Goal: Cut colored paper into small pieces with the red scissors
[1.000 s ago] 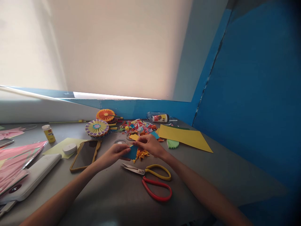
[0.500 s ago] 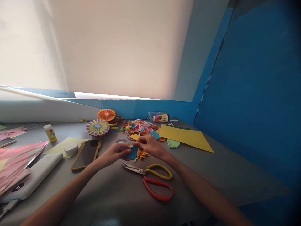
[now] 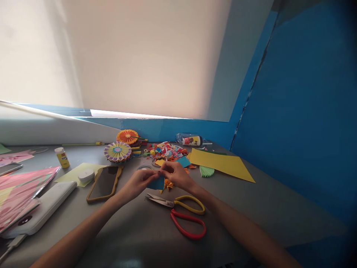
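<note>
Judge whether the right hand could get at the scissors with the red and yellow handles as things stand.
Probably yes. The right hand is holding the blue paper with the left hand, but the scissors lie close below it on the grey table. Only a small folded orange paper piece lies between, and it would hardly block the way.

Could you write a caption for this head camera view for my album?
Left hand and right hand pinch a blue paper piece beside red-and-yellow-handled scissors.
</note>
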### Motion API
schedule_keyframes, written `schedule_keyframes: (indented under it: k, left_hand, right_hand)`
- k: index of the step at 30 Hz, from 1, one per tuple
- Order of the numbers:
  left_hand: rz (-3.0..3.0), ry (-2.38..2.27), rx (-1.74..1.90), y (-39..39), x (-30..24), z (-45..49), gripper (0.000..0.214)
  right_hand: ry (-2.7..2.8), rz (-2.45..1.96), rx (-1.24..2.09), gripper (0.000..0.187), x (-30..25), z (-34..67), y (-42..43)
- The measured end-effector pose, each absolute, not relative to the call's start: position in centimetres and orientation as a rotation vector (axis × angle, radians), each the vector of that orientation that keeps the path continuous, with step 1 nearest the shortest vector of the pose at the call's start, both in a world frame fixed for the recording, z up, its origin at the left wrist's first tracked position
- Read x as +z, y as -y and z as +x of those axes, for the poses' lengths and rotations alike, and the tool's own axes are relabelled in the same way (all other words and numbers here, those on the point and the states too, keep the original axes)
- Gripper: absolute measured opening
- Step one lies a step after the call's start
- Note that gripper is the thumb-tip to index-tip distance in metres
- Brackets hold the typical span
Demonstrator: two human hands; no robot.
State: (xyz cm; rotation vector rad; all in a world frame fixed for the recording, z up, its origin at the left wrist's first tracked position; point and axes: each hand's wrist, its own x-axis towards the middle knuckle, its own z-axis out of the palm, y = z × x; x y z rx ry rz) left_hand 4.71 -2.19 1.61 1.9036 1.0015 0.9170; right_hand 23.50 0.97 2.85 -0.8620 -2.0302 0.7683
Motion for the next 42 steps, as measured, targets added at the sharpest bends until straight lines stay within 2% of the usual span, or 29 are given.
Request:
schedule_keyframes:
  k: [4,7,9,12,19,28,37,39,42]
  left_hand:
    - [1.67,-0.933,0.883,2.2,1.5,4.9,0.038]
    - [1.571,-0.922,0.987,2.3,1.6,4.9,0.042]
    - [1.522,-0.884,1.039,2.3,1.7,4.9,0.043]
    - [1.445,-0.814,1.051,2.4,1.9,4.9,0.046]
    - [1.321,-0.739,1.085,2.3,1.7,4.6,0.045]
    - [1.295,-0.604,1.105,2.0,1.2,4.5,0.039]
    - [1.271,-0.619,1.119,2.1,1.5,4.7,0.039]
    - [1.343,-0.61,1.104,2.3,1.7,4.6,0.043]
    - [1.384,-0.631,1.111,2.3,1.8,4.4,0.046]
  right_hand:
    - [1.954,-0.817,0.832,0.025,2.5,23.6,-1.4]
    - [1.885,-0.748,0.921,0.028,2.1,23.5,-1.5]
    - [1.895,-0.72,0.868,0.025,1.9,23.3,-1.3]
    - [1.976,-0.632,0.594,0.019,1.8,23.4,-0.9]
    - [2.332,-0.407,-0.052,0.036,1.8,24.4,-0.7]
    - [2.42,-0.435,-0.551,0.04,2.3,24.2,-0.2]
    - [2.476,-0.426,-0.552,0.04,2.6,24.3,-0.3]
    - [2.491,-0.419,-0.442,0.045,2.6,24.3,-0.3]
    - [2.401,-0.471,-0.059,0.055,2.6,24.2,0.0]
